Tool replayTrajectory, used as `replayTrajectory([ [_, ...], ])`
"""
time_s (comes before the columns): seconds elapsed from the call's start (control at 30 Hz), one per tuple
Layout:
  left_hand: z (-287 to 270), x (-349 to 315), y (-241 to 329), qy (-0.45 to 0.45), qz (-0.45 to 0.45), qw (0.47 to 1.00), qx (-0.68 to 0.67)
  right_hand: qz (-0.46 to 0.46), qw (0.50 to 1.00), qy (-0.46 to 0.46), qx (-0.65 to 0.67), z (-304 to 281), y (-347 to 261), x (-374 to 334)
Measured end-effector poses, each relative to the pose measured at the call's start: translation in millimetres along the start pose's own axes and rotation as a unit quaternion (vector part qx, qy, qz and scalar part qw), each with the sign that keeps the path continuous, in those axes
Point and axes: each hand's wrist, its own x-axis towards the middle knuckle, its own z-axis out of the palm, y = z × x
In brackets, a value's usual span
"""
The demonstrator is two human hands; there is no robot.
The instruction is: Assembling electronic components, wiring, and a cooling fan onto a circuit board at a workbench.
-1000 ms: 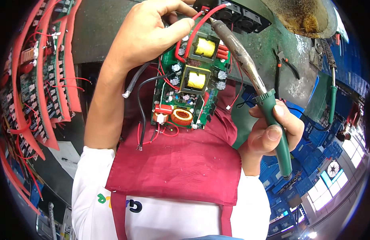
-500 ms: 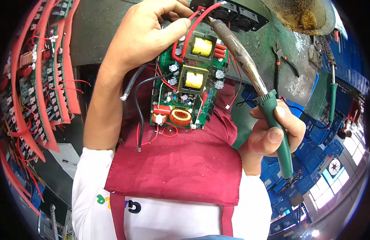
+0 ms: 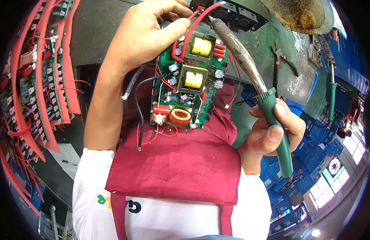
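My right hand [image 3: 277, 128] is closed round the green handle of a soldering iron [image 3: 242, 58]. The iron's tip reaches up to the black fan panel [image 3: 243, 17], close to the end of a thick red wire. At the top, my left hand [image 3: 153, 30] pinches a red wire [image 3: 192, 16] by the panel; some of its fingers are hidden behind the hand. Below lies a green circuit board [image 3: 165, 96] with two yellow-wound transformers [image 3: 194, 79], a copper ring coil [image 3: 180, 117] and capacitors. Black wires [image 3: 137, 100] with bare tinned ends hang off its left side.
Several populated circuit boards [image 3: 35, 80] stand between pink sheets at the left. Right of the board lie orange-and-black cutters [image 3: 278, 60]. A second green-handled iron [image 3: 332, 100] hangs farther right, below a stained metal vessel [image 3: 305, 18].
Almost nothing differs. Both hands, the soldering iron and the board keep their places, with only a slight shift of the view.
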Motion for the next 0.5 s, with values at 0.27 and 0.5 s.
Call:
replayTrajectory([
  [0.27,10,6,-17,0.002,0.009,1.000,-0.003,0.006,1.000,-0.006,-0.003,-1,-2,-1],
  [0.5,18,17,-47,0.040,0.229,0.966,-0.114,0.043,0.999,0.006,0.002,8,-6,2],
])
